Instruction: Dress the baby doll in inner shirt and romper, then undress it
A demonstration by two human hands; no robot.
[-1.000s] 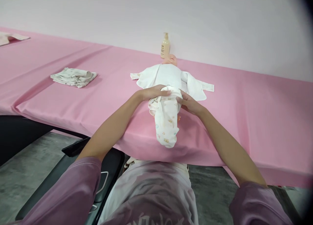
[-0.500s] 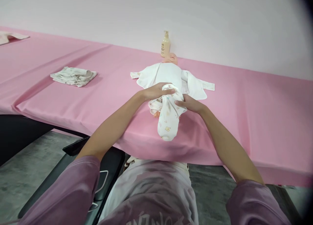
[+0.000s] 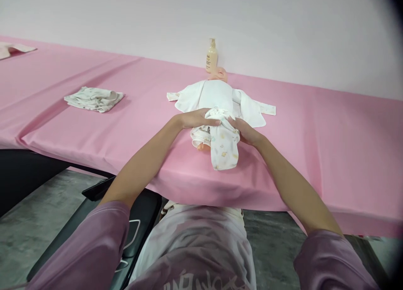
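A baby doll lies on its back on the pink table, head towards the wall, in an open white top. White printed baby trousers are bunched around its legs. My left hand grips the trousers' waist on the left side. On the right side my right hand holds the same waistband. One bare doll foot shows under the cloth at the left.
A beige pump bottle stands by the wall behind the doll's head. A folded printed garment lies on the table to the left, another cloth at the far left. A dark chair is below the table edge.
Both hands have drawn the trousers up the doll towards its waist. The hanging leg of cloth is shorter and lies nearer the doll than before.
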